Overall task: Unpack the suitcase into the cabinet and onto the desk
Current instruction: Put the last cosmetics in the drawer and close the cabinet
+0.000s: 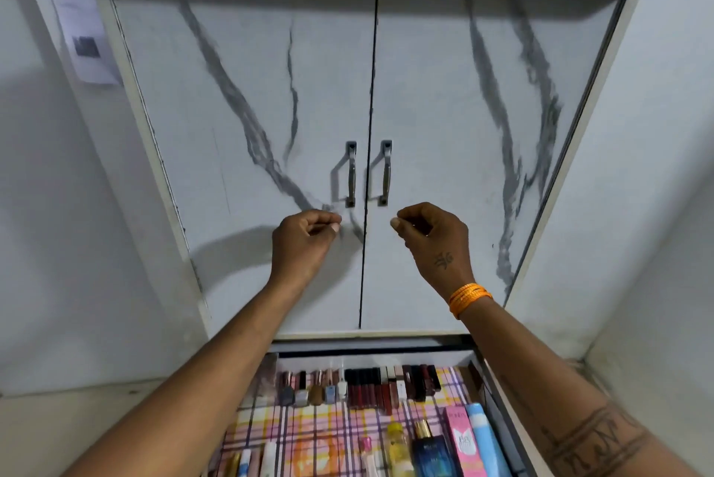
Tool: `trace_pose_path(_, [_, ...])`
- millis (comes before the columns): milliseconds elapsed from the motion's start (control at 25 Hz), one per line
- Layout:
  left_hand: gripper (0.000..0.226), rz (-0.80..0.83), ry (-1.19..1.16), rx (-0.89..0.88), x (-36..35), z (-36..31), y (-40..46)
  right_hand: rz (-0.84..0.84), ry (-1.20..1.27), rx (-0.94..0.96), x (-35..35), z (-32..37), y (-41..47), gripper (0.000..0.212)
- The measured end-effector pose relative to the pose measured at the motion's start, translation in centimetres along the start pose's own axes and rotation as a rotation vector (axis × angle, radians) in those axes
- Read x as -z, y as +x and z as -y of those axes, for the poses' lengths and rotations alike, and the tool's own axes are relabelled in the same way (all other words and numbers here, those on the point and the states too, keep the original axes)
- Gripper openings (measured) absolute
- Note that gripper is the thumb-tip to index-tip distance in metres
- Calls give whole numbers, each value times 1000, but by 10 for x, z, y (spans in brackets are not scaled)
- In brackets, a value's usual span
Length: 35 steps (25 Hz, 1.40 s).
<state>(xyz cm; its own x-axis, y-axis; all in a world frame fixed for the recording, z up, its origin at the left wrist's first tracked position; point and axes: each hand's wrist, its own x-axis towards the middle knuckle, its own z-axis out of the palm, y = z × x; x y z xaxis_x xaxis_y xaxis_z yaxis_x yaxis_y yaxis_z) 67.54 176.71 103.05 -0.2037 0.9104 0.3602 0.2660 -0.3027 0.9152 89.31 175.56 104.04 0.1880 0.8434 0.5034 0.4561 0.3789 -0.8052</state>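
Note:
A wall cabinet with two white marble-pattern doors fills the view, both doors closed. The left door [251,129] and the right door [483,129] each carry a metal handle near the centre seam: the left handle [351,175] and the right handle [385,173]. My left hand [303,241] is raised just below the left handle, fingers curled, holding nothing. My right hand [434,237] hovers below the right handle, fingers also curled and empty, with an orange band at the wrist. The suitcase is out of view.
Below the cabinet an open drawer [498,399] lined with checked cloth holds several nail polish bottles [313,387], lipsticks [390,384], a blue perfume bottle [429,449] and a pink box [461,442]. A paper sheet [83,24] is stuck on the left wall.

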Motion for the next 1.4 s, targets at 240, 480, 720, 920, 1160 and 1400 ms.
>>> trace_pose_path(240, [11, 170, 217, 87, 7, 60, -117, 381, -181, -100, 32, -72, -124, 5])
trace_pose_path(480, [24, 241, 656, -43, 23, 136, -261, 634, -542, 9, 54, -136, -245, 18])
trace_pose_path(720, [25, 390, 969, 15, 32, 177, -331, 770, -758, 57, 53, -164, -299, 33])
trace_pose_path(920, [28, 404, 1086, -8, 27, 185, -329, 697, -842, 30, 44, -178, -307, 14])
trace_pose_path(1160, [28, 397, 1143, -62, 18, 192, -298, 653, -809, -26, 27, -189, -289, 17])
trace_pose_path(1400, [30, 347, 1140, -111, -2, 217, -240, 565, -799, -66, -3, -211, -237, 21])
